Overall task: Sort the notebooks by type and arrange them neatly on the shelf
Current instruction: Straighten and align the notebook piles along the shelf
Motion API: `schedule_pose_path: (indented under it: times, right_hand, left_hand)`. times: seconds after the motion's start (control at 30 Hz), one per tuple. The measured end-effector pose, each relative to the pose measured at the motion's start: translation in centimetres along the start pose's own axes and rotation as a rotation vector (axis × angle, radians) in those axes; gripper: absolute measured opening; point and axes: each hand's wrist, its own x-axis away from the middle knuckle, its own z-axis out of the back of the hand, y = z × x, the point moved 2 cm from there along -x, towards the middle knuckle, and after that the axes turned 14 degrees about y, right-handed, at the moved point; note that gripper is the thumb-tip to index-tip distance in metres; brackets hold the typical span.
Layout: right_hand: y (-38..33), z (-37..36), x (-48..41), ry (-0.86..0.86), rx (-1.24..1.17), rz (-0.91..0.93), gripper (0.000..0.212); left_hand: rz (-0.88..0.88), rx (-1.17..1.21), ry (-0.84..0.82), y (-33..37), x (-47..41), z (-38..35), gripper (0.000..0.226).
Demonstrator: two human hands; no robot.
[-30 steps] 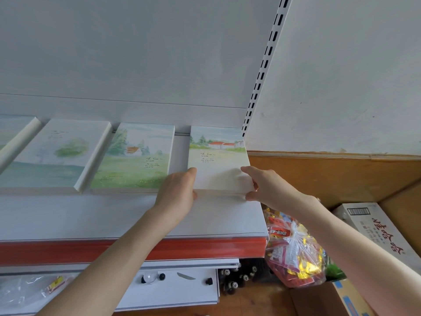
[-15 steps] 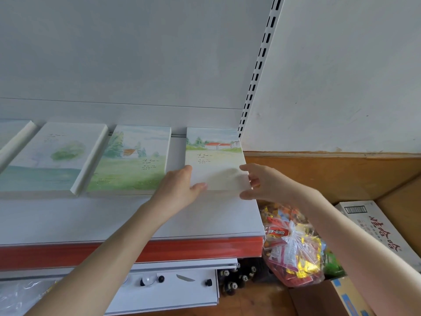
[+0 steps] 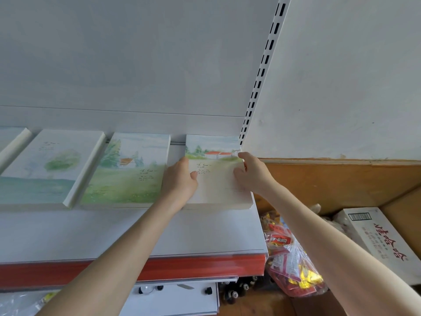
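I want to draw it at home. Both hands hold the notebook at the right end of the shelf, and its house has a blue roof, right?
Not quite. In the head view the left hand and right hand do hold the notebook at the right end of the shelf, but its house has a red roof, not a blue one.

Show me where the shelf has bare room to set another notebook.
Free: the front of the shelf, between the notebook row and the red rail. Crowded: the back row, where left hand and right hand grip the red-roof notebook stack.
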Motion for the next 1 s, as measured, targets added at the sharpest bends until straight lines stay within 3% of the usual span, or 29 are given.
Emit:
schedule_pose_path:
  times: [0.2, 0.33, 0.47, 0.73, 0.83, 1.0]
  right_hand:
    - [-0.5, 0.3, 0.1, -0.061, 0.056, 0.047, 0.054]
    - [0.7, 1.0, 1.3, -0.148, -0.058, 0.022, 0.066]
    - [1.9, 1.9, 4.2, -0.299, -0.017, 0.102, 0.086]
    - [1.4, 1.5, 5.4, -0.178, 0.017, 0.184, 0.075]
    - [1.1, 1.3, 5.7, -0.176, 0.008, 0.201, 0.069]
    - [1.1, 1.2, 5.3, -0.169, 0.003, 0.181, 0.074]
  left_hand:
    - [-0.036, -0.035, -0.02, 0.1, 0.2, 0.1, 0.033]
    - [-0.115, -0.02, -0.082, 0.0, 1.2, 1.4, 0.03]
    - [-0.207, -0.158, -0.229, -0.8, 3.3, 2.4, 0.065]
    - [-0.221, -0.154, -0.213, -1.3, 3.8, 2.0, 0.053]
    - [-0.224, -0.135, -0.209, -1.7, 3.7, 2.2, 0.035]
    - [-0.235, -0.122, -0.211, -1.8, 3.4, 2.4, 0.05]
